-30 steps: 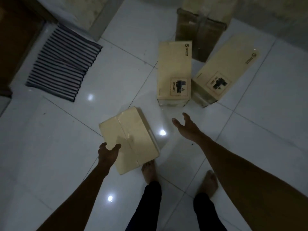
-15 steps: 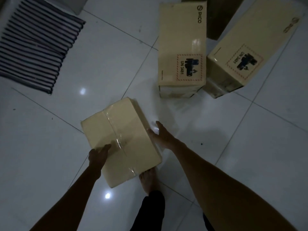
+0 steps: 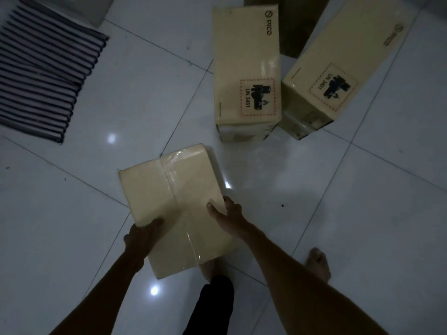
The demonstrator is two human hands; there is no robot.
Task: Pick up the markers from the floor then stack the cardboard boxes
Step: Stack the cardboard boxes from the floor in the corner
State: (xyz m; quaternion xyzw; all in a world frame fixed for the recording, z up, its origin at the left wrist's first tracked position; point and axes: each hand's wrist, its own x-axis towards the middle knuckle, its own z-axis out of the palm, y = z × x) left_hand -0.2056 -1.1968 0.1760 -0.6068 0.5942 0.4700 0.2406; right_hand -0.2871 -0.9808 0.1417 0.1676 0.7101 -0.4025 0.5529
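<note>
A plain taped cardboard box (image 3: 169, 189) lies on the white tiled floor just in front of my feet. My left hand (image 3: 141, 236) grips its near left edge, thumb on top. My right hand (image 3: 228, 213) clasps its right side, fingers over the edge. Beyond it stand two longer printed cardboard boxes: one straight ahead (image 3: 245, 56) with a UN 3481 label, another (image 3: 343, 56) angled to its right, their near corners almost touching. No markers are visible.
A striped mat (image 3: 41, 76) lies at the far left. A darker brown box (image 3: 300, 22) stands behind the two printed boxes. My bare feet (image 3: 318, 261) are on the tiles at the bottom. Open tile floor (image 3: 362, 201) spreads to the right.
Both hands came down from above the floor onto the plain box and closed on its two sides. The view dropped closer to the boxes.
</note>
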